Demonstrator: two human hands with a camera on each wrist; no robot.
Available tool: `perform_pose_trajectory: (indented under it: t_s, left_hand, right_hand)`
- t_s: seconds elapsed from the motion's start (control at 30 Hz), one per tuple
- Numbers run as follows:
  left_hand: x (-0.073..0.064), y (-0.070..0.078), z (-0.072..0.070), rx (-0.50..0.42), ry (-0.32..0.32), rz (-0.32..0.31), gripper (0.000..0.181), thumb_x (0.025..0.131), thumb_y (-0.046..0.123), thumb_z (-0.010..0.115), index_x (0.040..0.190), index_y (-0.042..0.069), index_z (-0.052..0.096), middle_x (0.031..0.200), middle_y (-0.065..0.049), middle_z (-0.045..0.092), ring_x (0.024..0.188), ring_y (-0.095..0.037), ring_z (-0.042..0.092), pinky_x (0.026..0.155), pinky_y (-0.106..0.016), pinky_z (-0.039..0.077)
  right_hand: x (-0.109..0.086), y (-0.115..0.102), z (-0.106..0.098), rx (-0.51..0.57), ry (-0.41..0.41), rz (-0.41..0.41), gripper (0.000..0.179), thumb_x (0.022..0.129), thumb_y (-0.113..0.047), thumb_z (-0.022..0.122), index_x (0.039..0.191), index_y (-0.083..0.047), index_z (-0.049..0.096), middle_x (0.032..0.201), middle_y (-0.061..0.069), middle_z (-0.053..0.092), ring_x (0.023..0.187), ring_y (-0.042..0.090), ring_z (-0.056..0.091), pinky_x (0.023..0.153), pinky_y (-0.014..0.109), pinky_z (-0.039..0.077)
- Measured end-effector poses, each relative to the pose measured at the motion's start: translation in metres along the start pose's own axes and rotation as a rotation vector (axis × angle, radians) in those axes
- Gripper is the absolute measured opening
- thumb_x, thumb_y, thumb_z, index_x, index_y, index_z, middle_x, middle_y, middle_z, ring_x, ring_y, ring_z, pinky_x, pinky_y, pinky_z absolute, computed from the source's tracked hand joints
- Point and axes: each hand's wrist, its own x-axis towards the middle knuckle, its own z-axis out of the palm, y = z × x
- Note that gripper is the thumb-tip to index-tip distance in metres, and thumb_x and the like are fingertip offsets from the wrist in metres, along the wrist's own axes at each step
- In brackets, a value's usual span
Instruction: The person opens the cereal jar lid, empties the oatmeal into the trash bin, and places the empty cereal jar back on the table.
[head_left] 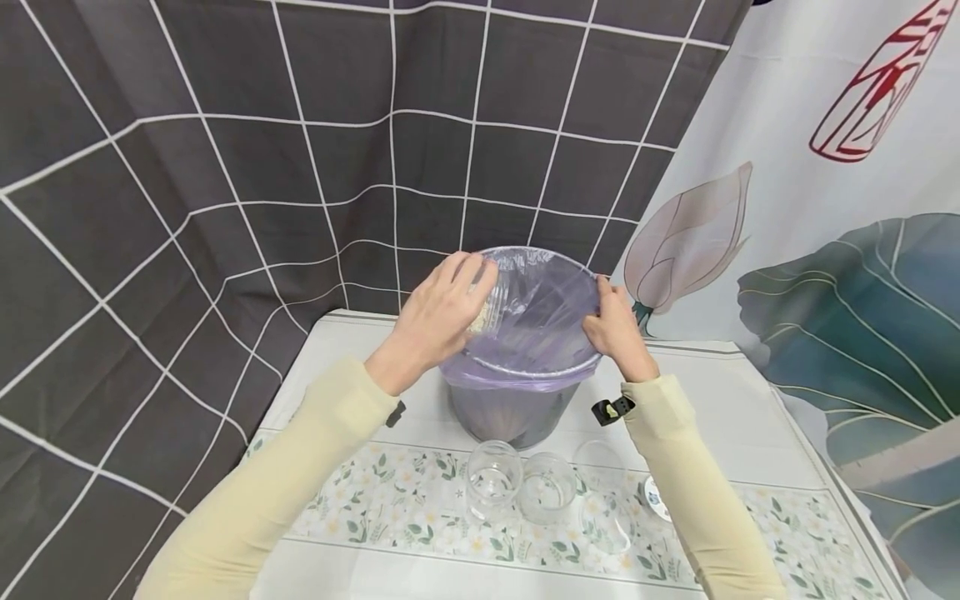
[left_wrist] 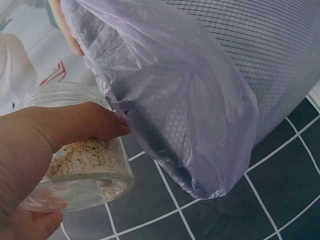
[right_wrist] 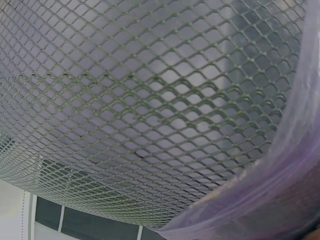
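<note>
A mesh trash bin (head_left: pixel 502 408) stands on the table, with a thin purple bag (head_left: pixel 551 333) folded over its rim. My left hand (head_left: pixel 442 312) grips a clear glass jar (head_left: pixel 493 312) at the bin's left rim, tipped toward the opening. Rolled oats (left_wrist: pixel 87 160) lie inside the jar in the left wrist view, where my thumb also touches or nearly touches the bag. On the far side, my right hand (head_left: pixel 617 325) holds the bin's right rim through the bag. The right wrist view is mostly filled by the mesh wall (right_wrist: pixel 150 110).
In front of the bin stand two clear glass containers (head_left: pixel 493 479). Clear round lids or discs (head_left: pixel 603 521) lie to their right, and a small white round item (head_left: pixel 656 498) is partly behind my right sleeve. A dark gridded curtain (head_left: pixel 337 158) hangs close behind.
</note>
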Motion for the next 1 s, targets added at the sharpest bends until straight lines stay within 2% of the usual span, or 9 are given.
perform_pose_trajectory:
  t_s: [0.2,0.33,0.5,0.8,1.0]
  left_hand:
    - [0.0026,0.0009,-0.0008,0.020,-0.022,0.055,0.055,0.066,-0.003,0.061,0.119,-0.001,0.048,0.113,-0.015,0.050,0.107,-0.031,0.044,0.103,-0.033,0.035]
    - [0.0027,0.0013,0.0009,0.040,-0.015,0.084,0.054,0.066,-0.002,0.060,0.118,-0.001,0.049,0.113,-0.015,0.051,0.107,-0.031,0.045,0.105,-0.033,0.033]
    - [0.0015,0.0015,0.0014,0.088,0.003,0.129,0.051,0.066,-0.004,0.057,0.116,-0.002,0.049,0.111,-0.015,0.052,0.105,-0.031,0.047,0.103,-0.034,0.036]
    - [0.0034,0.0006,-0.0007,0.159,-0.052,0.176,0.055,0.063,0.001,0.054,0.118,-0.001,0.048,0.111,-0.014,0.052,0.106,-0.031,0.046,0.103,-0.035,0.035]
    - [0.0053,0.0013,-0.0017,0.209,-0.020,0.230,0.047,0.069,0.000,0.051,0.116,-0.002,0.051,0.108,-0.014,0.054,0.103,-0.029,0.048,0.104,-0.035,0.035]
  right_hand:
    - [0.0003,0.0003,-0.0004,0.000,0.006,0.002,0.074,0.071,0.000,0.039,0.142,0.007,0.019,0.133,0.036,0.031,0.118,0.047,0.037,0.101,0.057,0.030]
    - [0.0001,0.0003,-0.0004,0.002,0.006,0.003,0.074,0.071,0.000,0.039,0.142,0.007,0.020,0.133,0.036,0.032,0.118,0.048,0.037,0.101,0.057,0.030]
    - [-0.0006,-0.0004,-0.0009,0.003,0.008,-0.002,0.074,0.070,0.000,0.039,0.141,0.008,0.020,0.133,0.036,0.032,0.119,0.048,0.036,0.101,0.056,0.030]
    - [-0.0010,-0.0014,-0.0019,0.000,0.010,-0.003,0.074,0.070,0.000,0.040,0.141,0.009,0.020,0.132,0.037,0.032,0.119,0.047,0.035,0.101,0.056,0.031]
    - [-0.0017,-0.0015,-0.0002,0.007,0.017,-0.012,0.075,0.070,0.001,0.041,0.141,0.009,0.020,0.132,0.036,0.032,0.119,0.046,0.036,0.100,0.057,0.031]
